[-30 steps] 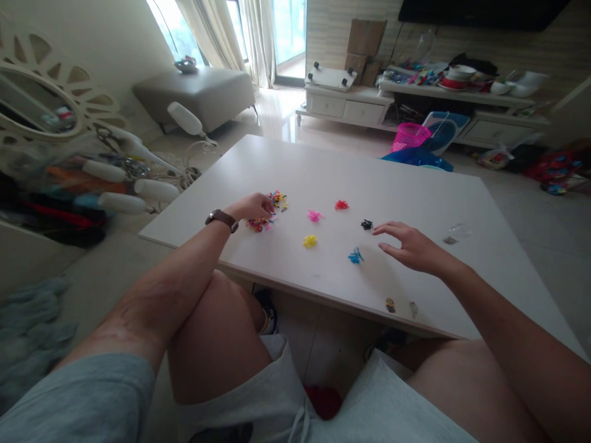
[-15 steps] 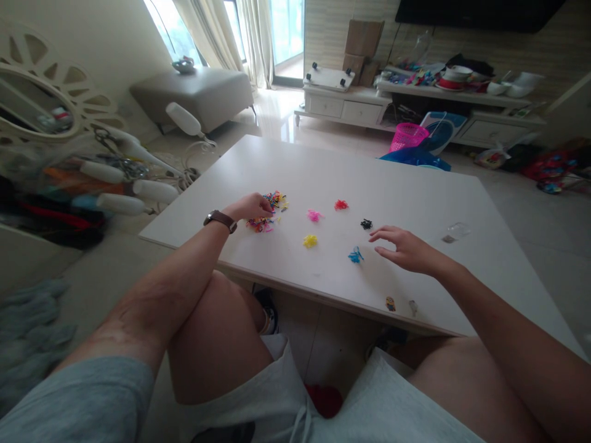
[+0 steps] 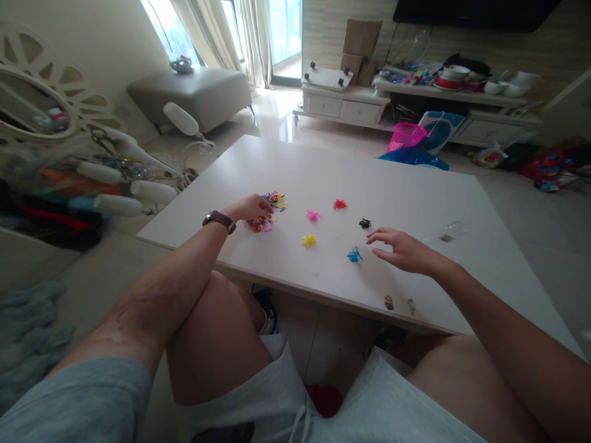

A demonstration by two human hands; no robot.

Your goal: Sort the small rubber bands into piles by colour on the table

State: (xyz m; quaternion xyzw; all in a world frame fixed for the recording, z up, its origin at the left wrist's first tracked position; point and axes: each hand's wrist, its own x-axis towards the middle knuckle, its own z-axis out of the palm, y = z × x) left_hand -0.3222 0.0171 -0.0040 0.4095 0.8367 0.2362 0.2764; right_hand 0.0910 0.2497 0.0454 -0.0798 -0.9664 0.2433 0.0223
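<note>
My left hand (image 3: pixel 252 208), with a brown-strapped watch at the wrist, reaches down onto a mixed heap of small coloured rubber bands (image 3: pixel 261 225). Its fingers are bent close together; whatever may be between them is too small to make out. My right hand (image 3: pixel 401 250) hovers with fingers apart, holding nothing, just right of a black pile (image 3: pixel 364 224) and a blue pile (image 3: pixel 354 255). Between the hands lie pink (image 3: pixel 313 215), yellow (image 3: pixel 308 240) and red (image 3: pixel 340 204) piles, each of one colour.
All these piles lie on a white table (image 3: pixel 295 172). A clear plastic bag (image 3: pixel 455 230) rests at its right. Near the front edge are a small yellow cartoon figure (image 3: pixel 389 303) and a small shiny piece (image 3: pixel 411 306). A lamp with white shades (image 3: pixel 152 192) stands beside the left edge.
The fingers of my left hand have shifted slightly over the mixed heap. My right hand keeps its open pose, and the piles look the same. The whole view has moved a little.
</note>
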